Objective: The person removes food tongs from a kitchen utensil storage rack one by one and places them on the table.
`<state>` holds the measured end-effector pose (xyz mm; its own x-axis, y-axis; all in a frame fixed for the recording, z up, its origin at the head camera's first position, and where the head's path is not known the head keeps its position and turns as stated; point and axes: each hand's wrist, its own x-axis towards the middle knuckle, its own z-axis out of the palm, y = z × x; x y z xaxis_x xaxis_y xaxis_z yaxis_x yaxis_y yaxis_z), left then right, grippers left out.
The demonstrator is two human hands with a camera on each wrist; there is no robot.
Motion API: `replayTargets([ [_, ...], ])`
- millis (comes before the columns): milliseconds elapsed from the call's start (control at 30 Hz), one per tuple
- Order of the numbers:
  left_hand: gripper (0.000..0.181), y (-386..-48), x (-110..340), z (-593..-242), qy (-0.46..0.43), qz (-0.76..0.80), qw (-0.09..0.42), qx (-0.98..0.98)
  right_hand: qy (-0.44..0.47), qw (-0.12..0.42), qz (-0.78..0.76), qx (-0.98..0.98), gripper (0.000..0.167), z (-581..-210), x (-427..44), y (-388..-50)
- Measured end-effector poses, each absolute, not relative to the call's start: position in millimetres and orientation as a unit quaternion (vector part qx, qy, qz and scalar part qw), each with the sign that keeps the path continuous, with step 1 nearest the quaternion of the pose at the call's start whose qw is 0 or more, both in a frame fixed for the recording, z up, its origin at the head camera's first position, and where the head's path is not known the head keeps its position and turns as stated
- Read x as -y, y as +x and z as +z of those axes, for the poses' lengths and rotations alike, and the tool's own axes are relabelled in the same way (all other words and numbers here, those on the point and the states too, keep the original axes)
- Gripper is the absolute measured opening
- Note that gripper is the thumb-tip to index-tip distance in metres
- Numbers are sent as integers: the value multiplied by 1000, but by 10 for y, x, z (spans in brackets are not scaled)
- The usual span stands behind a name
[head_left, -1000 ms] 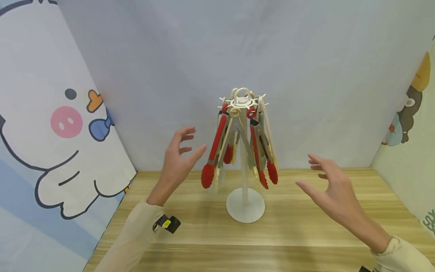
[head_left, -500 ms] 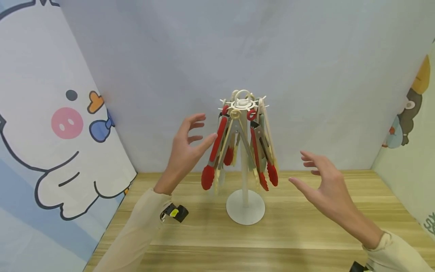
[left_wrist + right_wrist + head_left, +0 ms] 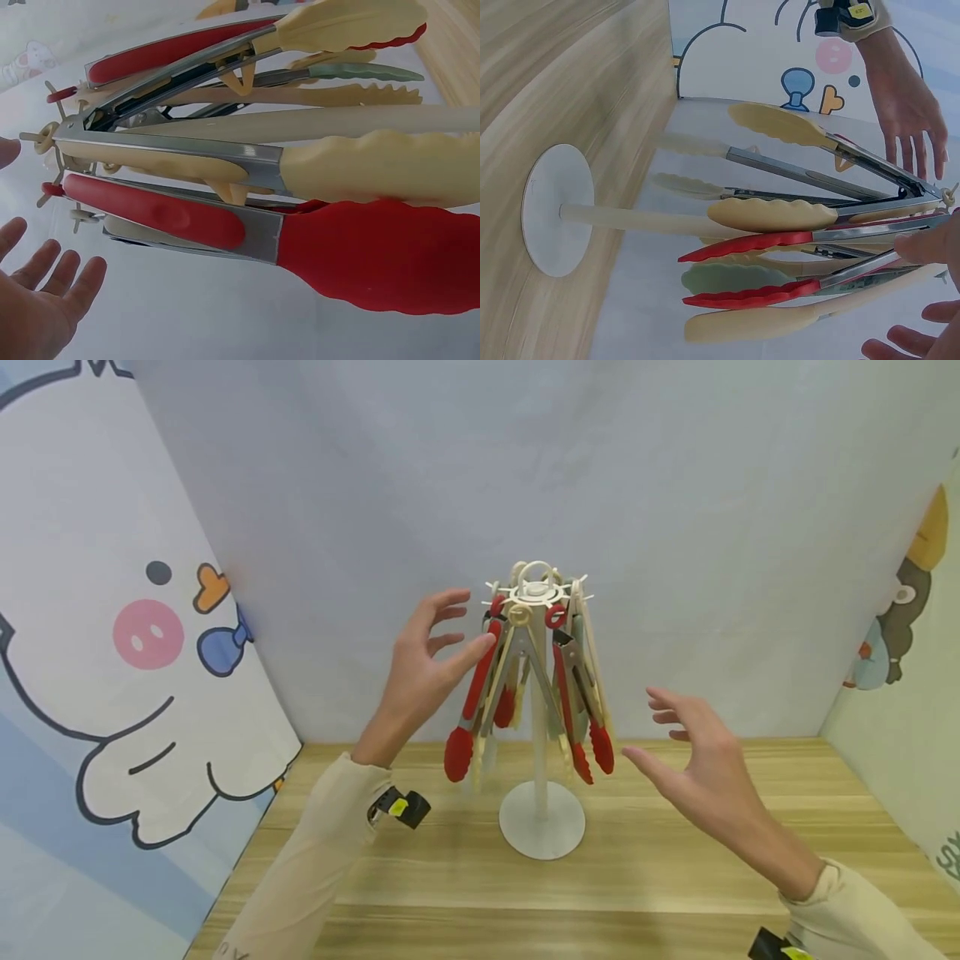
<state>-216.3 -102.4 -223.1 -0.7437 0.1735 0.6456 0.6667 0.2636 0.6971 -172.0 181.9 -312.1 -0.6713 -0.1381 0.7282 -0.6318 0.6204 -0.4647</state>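
Observation:
A white rotating stand [image 3: 542, 843] holds several kitchen tongs by rings on its hooked top [image 3: 536, 592]. Red tongs [image 3: 459, 753] hang on its left side, cream tongs [image 3: 517, 652] at the front, and another pair of red tongs [image 3: 564, 702] front right. My left hand [image 3: 423, 668] is beside the left red tongs, thumb and fingers spread; the left wrist view shows its fingers [image 3: 71, 281] apart from the tongs. My right hand [image 3: 701, 760] hovers right of the stand, fingers loosely bent and holding nothing. Green-tipped tongs [image 3: 735, 279] show in the right wrist view.
The stand is on a wood-grain table [image 3: 420, 893], close to a pale backdrop [image 3: 337, 510]. A cartoon-printed panel [image 3: 82, 610] borders the left side, and another printed panel [image 3: 892, 635] the right.
My left hand has moved up and right, closer to the left red tongs. My right hand has drifted left toward the stand. The hanging tongs stay in place.

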Motion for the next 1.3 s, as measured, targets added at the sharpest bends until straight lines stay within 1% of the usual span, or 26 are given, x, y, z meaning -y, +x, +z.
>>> replayTargets([
  [233,49,-2194,949,-2127,-290,-535,232,759,236,326,373,836,66,-3119,-1739,-1765],
  [500,50,-2513,937,-2200,-323,-501,248,764,236,317,373,840,63,-3134,-1630,-1836],
  [900,44,-2534,819,-2058,-347,-457,237,784,241,305,401,830,56,-3114,-1481,-1939],
  [1100,41,-2555,808,-2026,-347,-430,234,800,240,324,402,822,55,-3118,-1417,-1984],
  [1300,37,-2556,807,-2003,-343,-413,207,818,229,352,412,808,52,-3163,-1322,-2047],
])
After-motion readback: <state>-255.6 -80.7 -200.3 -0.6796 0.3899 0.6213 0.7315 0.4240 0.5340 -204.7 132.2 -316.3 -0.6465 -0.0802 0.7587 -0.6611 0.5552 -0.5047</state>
